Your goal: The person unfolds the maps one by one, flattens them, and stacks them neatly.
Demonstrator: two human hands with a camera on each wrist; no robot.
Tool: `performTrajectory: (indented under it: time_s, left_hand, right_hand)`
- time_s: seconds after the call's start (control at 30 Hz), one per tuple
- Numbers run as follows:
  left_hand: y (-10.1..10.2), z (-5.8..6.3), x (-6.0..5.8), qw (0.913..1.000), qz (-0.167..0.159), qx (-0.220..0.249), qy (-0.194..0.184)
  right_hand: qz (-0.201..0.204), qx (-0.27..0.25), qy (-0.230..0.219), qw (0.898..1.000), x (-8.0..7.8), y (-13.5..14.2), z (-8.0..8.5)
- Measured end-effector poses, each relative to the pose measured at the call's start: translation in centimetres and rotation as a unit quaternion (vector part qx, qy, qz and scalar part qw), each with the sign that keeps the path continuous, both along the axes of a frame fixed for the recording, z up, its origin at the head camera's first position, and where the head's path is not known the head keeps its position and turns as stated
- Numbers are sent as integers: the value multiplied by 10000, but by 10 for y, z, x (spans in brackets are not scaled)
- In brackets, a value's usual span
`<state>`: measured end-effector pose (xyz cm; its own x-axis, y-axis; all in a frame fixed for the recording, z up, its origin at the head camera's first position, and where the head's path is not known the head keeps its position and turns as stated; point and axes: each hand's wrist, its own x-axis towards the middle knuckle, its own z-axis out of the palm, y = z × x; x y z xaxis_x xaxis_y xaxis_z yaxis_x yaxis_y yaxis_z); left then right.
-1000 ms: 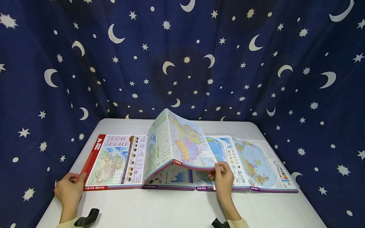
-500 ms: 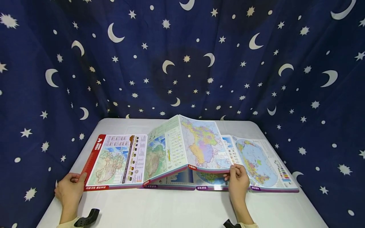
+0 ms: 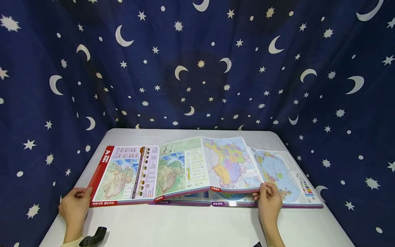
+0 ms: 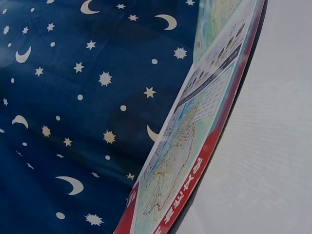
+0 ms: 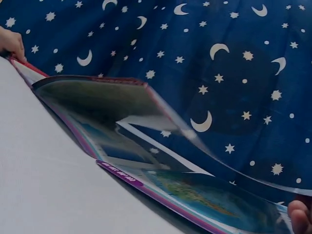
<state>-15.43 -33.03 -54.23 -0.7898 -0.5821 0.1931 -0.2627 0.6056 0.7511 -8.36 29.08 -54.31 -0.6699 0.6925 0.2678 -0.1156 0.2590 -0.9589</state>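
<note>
"What was your left hand (image 3: 75, 207) doing?"

"It pinched the red left edge of a fold-out map (image 3: 185, 175) that lay across the white table (image 3: 182, 226)."

"And in the middle?"

"Two joined pages (image 3: 226, 164) stood up a little, like a low tent, over some other pages."

"Where was your right hand (image 3: 270, 202)?"

"Far from my left one. It pinched the near right corner of those lifted pages."

"And past that?"

"A page with a big world map (image 3: 279, 178) lay flat at the right end."
</note>
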Motion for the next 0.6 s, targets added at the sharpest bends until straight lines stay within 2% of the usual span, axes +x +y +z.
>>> performTrajectory:
  time_s: [0.17, 0.23, 0.3, 0.43, 0.6]
  left_hand:
    - [1, 0, 2, 9999, -24, -15, 115]
    - [1, 0, 2, 9998, -70, -39, 189]
    - [2, -1, 2, 9997, -125, -30, 228]
    - [2, -1, 0, 9994, -197, 134, 251]
    - [5, 0, 0, 9978, -340, 506, 255]
  right_hand:
    - [-255, 336, -10, 9991, 3, 7, -2]
    - [-427, 658, -109, 9969, 5, 10, -3]
    - [-649, 1127, -277, 9911, 7, 14, -3]
    - [-999, 2073, -606, 9713, 9, 21, -4]
    - [-1097, 2413, -734, 9614, 12, 30, -5]
